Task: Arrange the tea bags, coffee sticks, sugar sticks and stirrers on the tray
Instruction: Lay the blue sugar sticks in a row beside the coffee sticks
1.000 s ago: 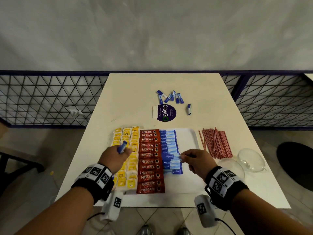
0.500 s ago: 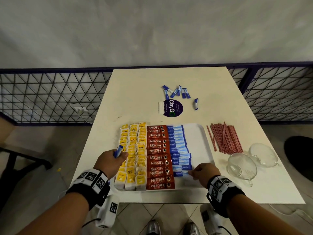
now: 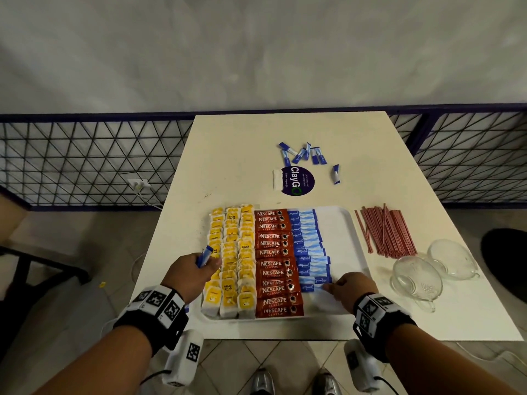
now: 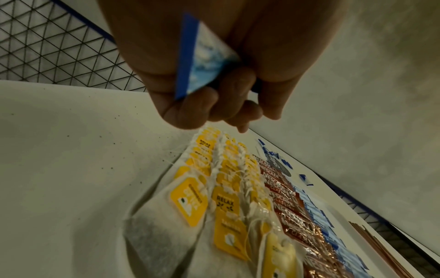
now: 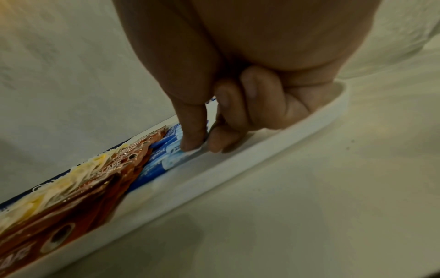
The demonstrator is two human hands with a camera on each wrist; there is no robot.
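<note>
A white tray holds yellow tea bags in three columns, red coffee sticks in one column and blue sugar sticks beside them. My left hand hovers over the tea bags and grips blue sugar sticks in its curled fingers. My right hand is at the near end of the sugar column. Its thumb and forefinger pinch the end of the nearest sugar stick lying on the tray. Red stirrers lie in a pile right of the tray.
Several loose sugar sticks lie at the far side of the table by a round dark sticker. Two glass cups stand near the right edge. A wire fence runs behind the table.
My right hand has moved toward me along the sugar column to its near end. The left hand stays over the tea bags with its sugar sticks.
</note>
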